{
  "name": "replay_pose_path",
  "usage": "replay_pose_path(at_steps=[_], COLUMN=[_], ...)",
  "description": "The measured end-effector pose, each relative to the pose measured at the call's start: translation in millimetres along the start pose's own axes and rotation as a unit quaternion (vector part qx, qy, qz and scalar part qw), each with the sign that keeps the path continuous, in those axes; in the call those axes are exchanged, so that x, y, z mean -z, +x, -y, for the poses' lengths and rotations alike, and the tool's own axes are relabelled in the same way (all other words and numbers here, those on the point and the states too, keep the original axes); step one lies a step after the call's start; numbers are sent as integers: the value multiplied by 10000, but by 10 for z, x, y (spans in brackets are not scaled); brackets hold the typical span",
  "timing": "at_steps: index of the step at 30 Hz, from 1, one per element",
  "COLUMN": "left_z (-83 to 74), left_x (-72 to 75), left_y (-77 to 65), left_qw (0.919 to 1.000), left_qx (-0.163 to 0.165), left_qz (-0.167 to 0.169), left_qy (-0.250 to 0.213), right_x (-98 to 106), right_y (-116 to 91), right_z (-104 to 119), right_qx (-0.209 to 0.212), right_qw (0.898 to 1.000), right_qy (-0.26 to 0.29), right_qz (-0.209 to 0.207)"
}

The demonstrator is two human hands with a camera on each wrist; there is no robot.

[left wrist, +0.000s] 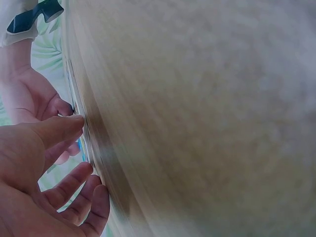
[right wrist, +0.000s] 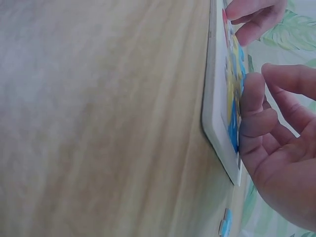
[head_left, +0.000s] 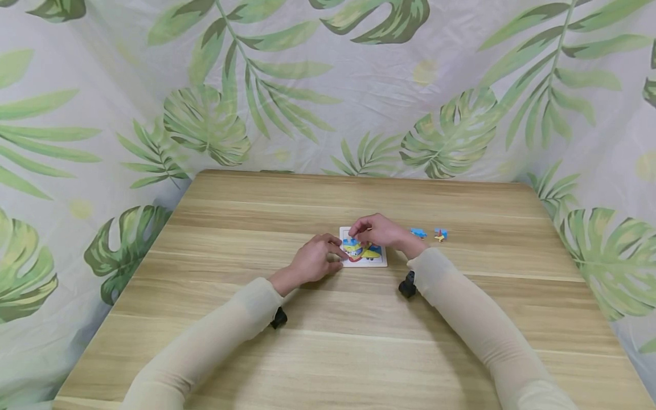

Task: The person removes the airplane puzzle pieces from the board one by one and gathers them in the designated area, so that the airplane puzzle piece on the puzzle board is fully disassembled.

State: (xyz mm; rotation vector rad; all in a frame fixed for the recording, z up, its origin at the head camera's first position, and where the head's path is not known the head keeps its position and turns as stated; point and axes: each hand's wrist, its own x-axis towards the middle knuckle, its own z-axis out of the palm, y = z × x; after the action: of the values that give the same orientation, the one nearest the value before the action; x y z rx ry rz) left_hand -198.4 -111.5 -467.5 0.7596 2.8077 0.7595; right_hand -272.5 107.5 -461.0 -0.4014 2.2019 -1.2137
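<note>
At centre, we're completing a part-filled puzzle (head_left: 379, 263) (two pieces (head_left: 418, 233) seemingly remaining), left hand (head_left: 316, 259) loosely apart, right hand's (head_left: 381, 230) grip unclear.

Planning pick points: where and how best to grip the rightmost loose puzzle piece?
Probably pinch the rightmost puzzle piece by its near and far edges, coming from above and the right: it lies flat on the table, and the other loose piece sits apart on its left.
</note>
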Motion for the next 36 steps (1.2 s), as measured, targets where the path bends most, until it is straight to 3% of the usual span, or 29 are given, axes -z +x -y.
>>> replay_pose_path(at_steps=[11,36], left_z=[-11,-4], left_x=[14,18], left_y=[2,10], left_qw=[10000,10000], left_qx=[39,22], left_qz=[35,86], left_qy=[-40,39], right_x=[-12,-51], right_y=[5,17], right_z=[32,32], right_qx=[-72,277], right_qw=[10000,9987], right_qy=[29,-347], right_qz=[-14,-237])
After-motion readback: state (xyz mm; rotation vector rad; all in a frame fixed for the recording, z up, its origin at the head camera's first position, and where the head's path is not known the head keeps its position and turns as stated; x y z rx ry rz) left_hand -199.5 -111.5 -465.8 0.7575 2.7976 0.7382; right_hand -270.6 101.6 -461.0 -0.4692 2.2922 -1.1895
